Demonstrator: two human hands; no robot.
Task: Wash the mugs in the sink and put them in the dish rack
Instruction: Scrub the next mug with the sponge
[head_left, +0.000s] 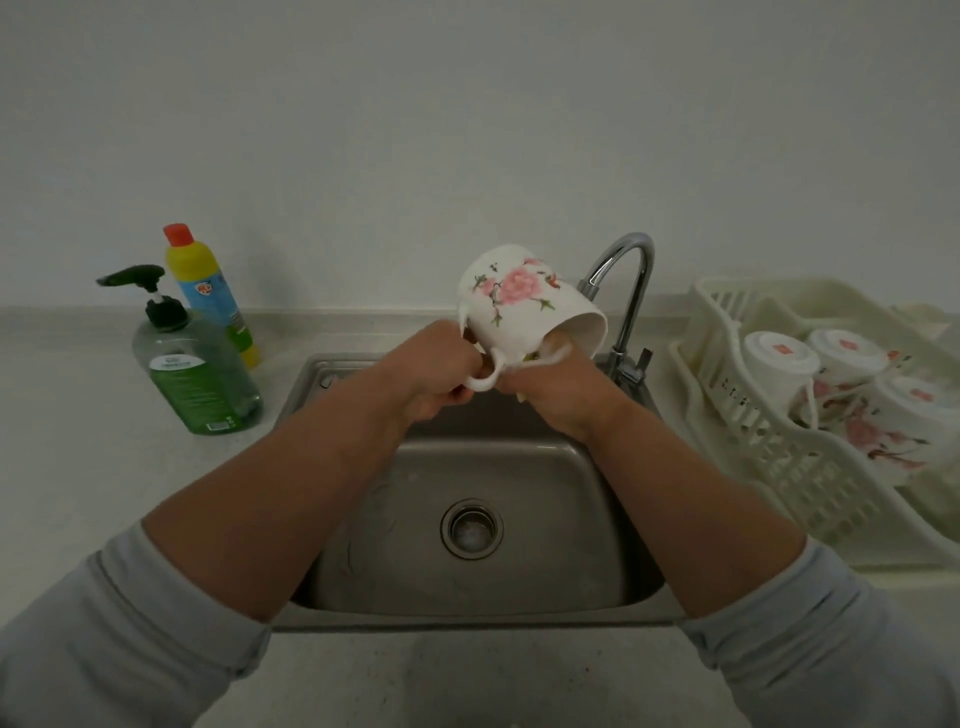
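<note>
head view: a floral mug (524, 306) is being held tipped above the sink (524, 467), its handle being gripped by the left hand (441, 376) and its rim by the right hand (558, 397). it is being judged wet-slippery, stiff and breakable, the handle being the surest hold.

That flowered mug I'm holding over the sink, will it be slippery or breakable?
Probably slippery: the flowered mug looks glazed, sudsy near its rim. Likely breakable: seemingly ceramic, above a steel sink. The left hand gripping its handle helps.
</note>
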